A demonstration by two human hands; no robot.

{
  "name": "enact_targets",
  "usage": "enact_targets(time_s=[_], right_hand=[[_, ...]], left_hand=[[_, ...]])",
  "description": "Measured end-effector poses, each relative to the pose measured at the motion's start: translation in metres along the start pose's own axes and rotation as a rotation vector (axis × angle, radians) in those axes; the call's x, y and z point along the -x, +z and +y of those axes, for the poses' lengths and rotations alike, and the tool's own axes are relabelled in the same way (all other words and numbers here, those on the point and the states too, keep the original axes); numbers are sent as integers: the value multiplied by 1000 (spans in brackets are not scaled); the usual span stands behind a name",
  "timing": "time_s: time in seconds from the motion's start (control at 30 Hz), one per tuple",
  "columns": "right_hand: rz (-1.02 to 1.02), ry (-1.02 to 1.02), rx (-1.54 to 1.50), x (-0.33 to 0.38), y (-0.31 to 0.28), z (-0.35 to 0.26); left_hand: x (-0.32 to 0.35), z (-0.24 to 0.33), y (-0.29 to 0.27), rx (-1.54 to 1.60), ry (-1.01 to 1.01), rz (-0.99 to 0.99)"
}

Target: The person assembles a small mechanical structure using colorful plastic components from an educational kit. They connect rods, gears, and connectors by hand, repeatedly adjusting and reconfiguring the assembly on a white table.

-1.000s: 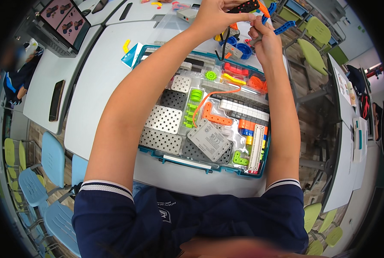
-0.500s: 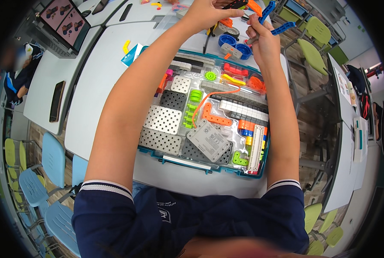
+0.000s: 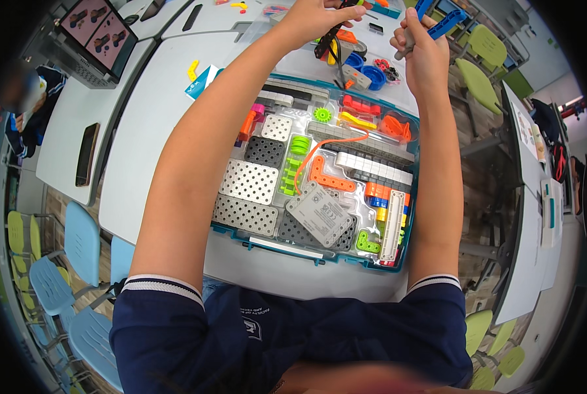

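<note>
Two hands raised at the far table edge, beyond the open teal-rimmed kit tray (image 3: 408,217) of plastic building pieces.

Since a second ago both hands have drawn apart: the left hand (image 3: 316,18) now pinches a small black-and-yellow wired assembly (image 3: 336,29), the right hand (image 3: 421,49) grips a blue perforated plastic beam (image 3: 446,23), the two pieces separate. A teal card (image 3: 201,80) lies left of the tray; a screen showing pictures (image 3: 96,29) stands far left.
</note>
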State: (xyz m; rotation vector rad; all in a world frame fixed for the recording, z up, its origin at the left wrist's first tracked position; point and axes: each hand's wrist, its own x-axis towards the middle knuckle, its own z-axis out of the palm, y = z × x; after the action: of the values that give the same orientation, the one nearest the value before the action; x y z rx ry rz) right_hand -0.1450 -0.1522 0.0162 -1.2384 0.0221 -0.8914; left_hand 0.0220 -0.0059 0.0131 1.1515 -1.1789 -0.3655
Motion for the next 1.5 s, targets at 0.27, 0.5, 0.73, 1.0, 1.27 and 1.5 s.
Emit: enact_targets(time_s=[0.27,0.5,0.73,1.0,1.27,1.5], right_hand=[[-230,114,397,24,32,-43],[-226,334,379,35,48,-46],[-228,357,342,35,46,-44],[-235,393,284,33,44,-39],[-279,430,123,33,44,-39],[-266,415,230,34,46,-39]], left_hand=[[1,7,-9,2,104,34],[5,12,-5,113,20,29],[5,15,-1,36,62,33],[5,12,-3,41,75,-5],[4,11,-11,219,90,-174],[4,14,-12,266,54,-201]])
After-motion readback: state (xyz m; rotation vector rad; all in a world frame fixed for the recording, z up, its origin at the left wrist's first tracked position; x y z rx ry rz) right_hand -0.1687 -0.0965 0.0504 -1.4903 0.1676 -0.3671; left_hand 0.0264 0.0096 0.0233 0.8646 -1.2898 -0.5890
